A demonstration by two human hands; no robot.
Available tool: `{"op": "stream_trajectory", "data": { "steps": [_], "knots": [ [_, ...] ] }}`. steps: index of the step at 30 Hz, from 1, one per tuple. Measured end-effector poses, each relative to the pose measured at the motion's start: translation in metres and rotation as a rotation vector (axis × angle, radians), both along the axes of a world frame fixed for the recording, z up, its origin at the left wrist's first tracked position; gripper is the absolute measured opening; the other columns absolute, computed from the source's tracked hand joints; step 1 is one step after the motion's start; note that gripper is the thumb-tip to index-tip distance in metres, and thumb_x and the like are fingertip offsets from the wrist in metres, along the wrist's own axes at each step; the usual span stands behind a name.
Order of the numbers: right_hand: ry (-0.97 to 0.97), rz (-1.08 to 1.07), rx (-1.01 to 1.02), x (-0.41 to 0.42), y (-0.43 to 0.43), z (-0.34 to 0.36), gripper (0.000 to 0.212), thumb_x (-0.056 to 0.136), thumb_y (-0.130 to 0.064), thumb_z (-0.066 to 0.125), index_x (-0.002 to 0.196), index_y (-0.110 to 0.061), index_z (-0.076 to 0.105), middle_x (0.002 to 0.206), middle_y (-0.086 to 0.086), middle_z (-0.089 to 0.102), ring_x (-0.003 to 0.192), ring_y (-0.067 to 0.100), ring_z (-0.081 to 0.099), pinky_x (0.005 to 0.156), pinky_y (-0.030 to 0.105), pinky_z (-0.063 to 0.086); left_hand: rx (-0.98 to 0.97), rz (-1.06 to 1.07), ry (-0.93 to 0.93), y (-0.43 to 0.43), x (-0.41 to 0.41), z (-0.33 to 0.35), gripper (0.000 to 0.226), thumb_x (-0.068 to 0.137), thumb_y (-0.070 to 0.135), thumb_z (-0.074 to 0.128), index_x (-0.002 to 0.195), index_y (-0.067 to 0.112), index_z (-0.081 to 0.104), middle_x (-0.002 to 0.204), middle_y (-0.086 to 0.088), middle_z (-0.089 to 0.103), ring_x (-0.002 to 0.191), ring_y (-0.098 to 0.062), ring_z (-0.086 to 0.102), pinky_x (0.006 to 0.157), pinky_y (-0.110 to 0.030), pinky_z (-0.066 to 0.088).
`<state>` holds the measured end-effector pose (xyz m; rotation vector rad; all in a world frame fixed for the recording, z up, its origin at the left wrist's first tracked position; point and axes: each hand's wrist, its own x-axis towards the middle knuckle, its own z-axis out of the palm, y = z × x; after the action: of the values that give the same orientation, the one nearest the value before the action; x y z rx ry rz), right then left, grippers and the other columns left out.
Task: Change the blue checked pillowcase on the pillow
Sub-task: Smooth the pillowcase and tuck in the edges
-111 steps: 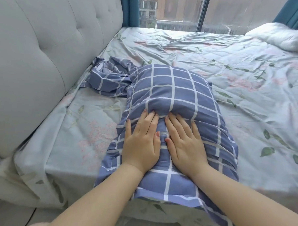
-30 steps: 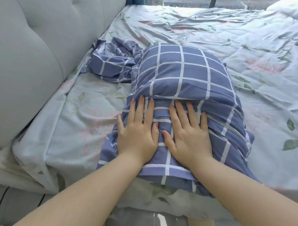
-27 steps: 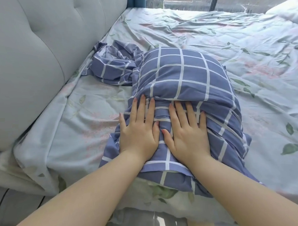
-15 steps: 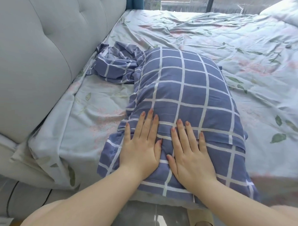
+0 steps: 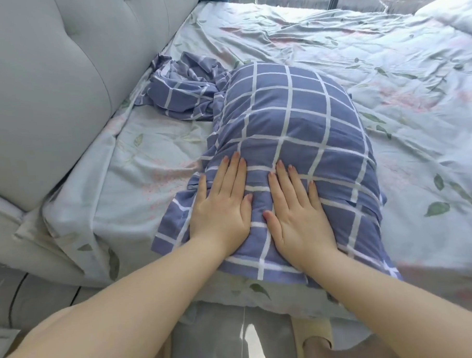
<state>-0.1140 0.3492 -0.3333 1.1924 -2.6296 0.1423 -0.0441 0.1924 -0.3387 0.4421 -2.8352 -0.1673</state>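
- While the left hand lies flat on the case, its fingers are straight and close together, and the thumb sticks out to the side.
- The right hand lies flat just beside it, with straight fingers a little spread.
- The two thumbs are near each other but apart.
- Both hands press on the near end of the case, where the blue checked cloth is flat and wrinkled. Neither hand pinches anything.
- The pillow is inside the case and makes a big bump just past the fingertips.
- It lies on the sheet, pointing away from the person, with the near end of the case at the bed's edge.
- A bunched cloth, also blue and checked, touches the pillow's far left corner.
- That cloth is close to the grey headboard.
- The sheet is pale, with green leaves and pink flowers, and has many wrinkles.
- White bedding sits at the far right corner.
- Grey floor shows below the bed.
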Motion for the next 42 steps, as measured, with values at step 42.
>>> {"op": "stream_trajectory", "data": {
  "steps": [42],
  "knots": [
    [-0.308,-0.161,0.050,-0.007,0.076,0.021,0.077,0.069,-0.080,-0.030,0.141,-0.053,-0.032,0.153,-0.022,-0.035,0.145,0.022,-0.032,0.116,0.064,-0.007,0.294,0.081,-0.247,0.034,0.028,0.046,0.059,0.090,0.071,0.012,0.136,0.065,-0.025,0.151,0.024,-0.038,0.144,-0.047,-0.005,0.111,-0.070,0.013]
  ]
}}
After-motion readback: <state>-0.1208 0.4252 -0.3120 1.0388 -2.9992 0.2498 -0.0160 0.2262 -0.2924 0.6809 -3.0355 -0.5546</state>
